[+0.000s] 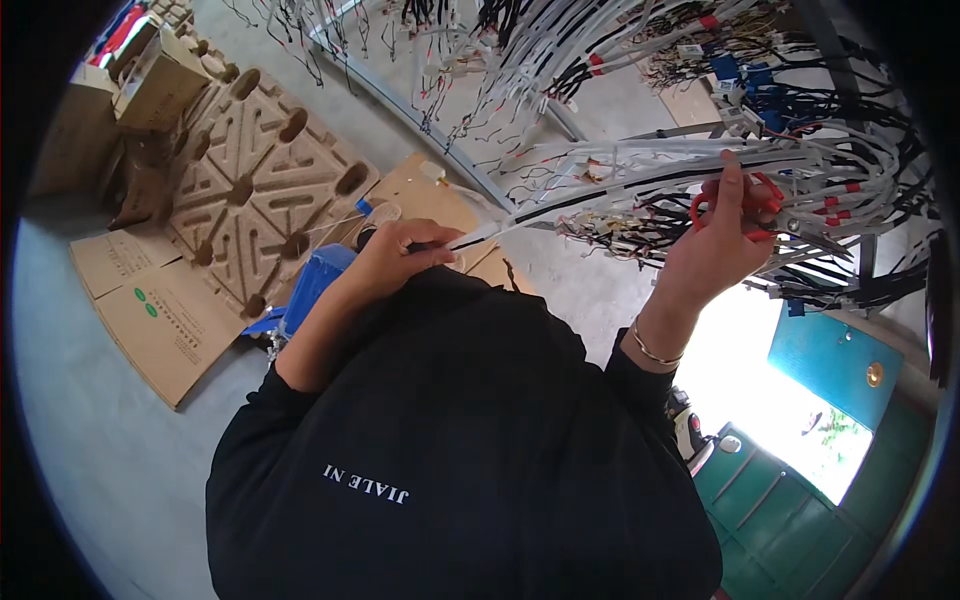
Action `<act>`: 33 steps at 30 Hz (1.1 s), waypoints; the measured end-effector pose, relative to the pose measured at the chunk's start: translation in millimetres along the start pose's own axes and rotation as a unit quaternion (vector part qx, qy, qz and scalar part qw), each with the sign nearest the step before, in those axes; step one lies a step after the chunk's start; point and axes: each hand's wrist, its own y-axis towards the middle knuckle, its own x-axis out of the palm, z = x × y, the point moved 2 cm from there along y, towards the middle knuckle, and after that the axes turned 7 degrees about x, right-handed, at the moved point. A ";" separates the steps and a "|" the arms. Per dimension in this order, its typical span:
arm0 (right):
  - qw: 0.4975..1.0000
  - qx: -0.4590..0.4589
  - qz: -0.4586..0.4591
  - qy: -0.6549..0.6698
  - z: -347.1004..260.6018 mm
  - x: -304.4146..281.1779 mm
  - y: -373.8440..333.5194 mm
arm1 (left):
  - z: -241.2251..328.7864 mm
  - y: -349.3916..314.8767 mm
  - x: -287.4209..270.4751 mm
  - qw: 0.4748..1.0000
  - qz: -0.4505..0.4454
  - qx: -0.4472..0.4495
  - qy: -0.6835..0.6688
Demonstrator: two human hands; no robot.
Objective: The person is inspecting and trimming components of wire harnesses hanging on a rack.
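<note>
My left hand (400,255) is closed in a pinch on the near end of a black-and-white cable bundle (610,188), which runs up and right across the view. In my right hand (712,250) are scissors with red handles (766,192); the metal blades point down and right. The index finger of that hand is raised against the cable bundle, close to where it joins a thick mass of white and black cables (860,150). What the left fingertips cover on the cable end is hidden.
More cable harnesses (540,45) hang from a metal rack (400,115) ahead. At the left are a moulded brown pallet (240,190), flattened cardboard (170,320) and cardboard boxes (165,80). A blue bin-like object (318,285) stands beside my left forearm. A green door (780,510) lies at the lower right.
</note>
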 end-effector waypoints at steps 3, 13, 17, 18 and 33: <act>1.000 -0.001 -0.002 0.014 -3.0 -0.1 3.8 | 3.4 7.2 -1.2 0.998 -0.039 -0.009 -0.046; 0.999 0.004 -0.008 0.045 6.9 -4.4 3.2 | 11.6 44.5 31.7 0.909 0.138 -0.086 -0.383; 0.999 -0.019 -0.020 0.026 15.3 -7.7 3.2 | 12.1 41.2 36.4 0.885 0.139 -0.039 -0.442; 0.999 -0.018 -0.026 0.021 16.0 -5.3 1.5 | 12.0 41.2 34.1 0.877 0.140 -0.052 -0.457; 0.688 0.496 -0.398 0.350 139.9 16.4 -75.6 | 25.1 14.6 35.1 0.937 -0.140 -0.029 -0.319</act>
